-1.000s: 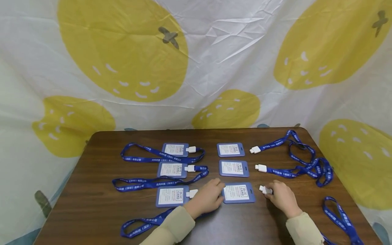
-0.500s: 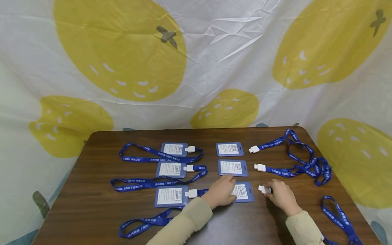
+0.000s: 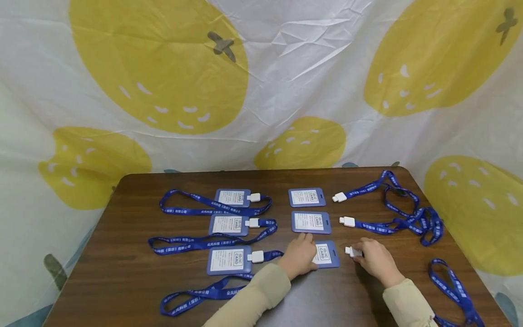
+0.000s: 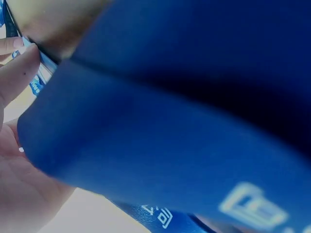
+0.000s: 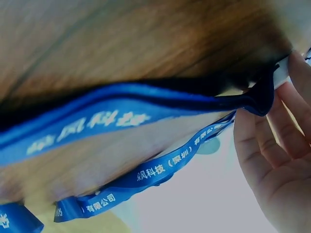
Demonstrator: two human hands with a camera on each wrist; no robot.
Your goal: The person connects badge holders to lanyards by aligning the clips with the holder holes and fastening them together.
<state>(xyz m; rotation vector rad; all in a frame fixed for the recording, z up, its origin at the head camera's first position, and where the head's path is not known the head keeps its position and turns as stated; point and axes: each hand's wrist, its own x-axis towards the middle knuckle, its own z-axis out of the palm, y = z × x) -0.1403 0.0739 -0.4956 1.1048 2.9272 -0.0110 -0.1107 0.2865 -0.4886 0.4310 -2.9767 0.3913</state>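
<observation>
My left hand [image 3: 299, 256] lies over the left part of the front blue card holder [image 3: 325, 254] in the right-hand column, fingertips at its far edge and thumb at its near edge, gripping it flat on the table. To its right, my right hand [image 3: 377, 260] pinches the white clip [image 3: 350, 251] of a blue lanyard, a short gap from the holder's slotted end. In the right wrist view, that lanyard [image 5: 116, 119] trails from the fingers. A blurred blue lanyard [image 4: 160, 136] covers most of the left wrist view, with the thumb and fingers at the left edge.
Two more card holders [image 3: 311, 222] lie behind, each facing a lanyard clip [image 3: 347, 221]. On the left, three holders [image 3: 229, 260] have clips and lanyards joined to them. A lanyard loop [image 3: 453, 286] lies near the right table edge [image 3: 425, 200]. A lemon-patterned cloth [image 3: 269, 100] hangs behind.
My left hand has moved right, from the front holder's left edge to over its left part. The right hand stays at the clip, almost unmoved.
</observation>
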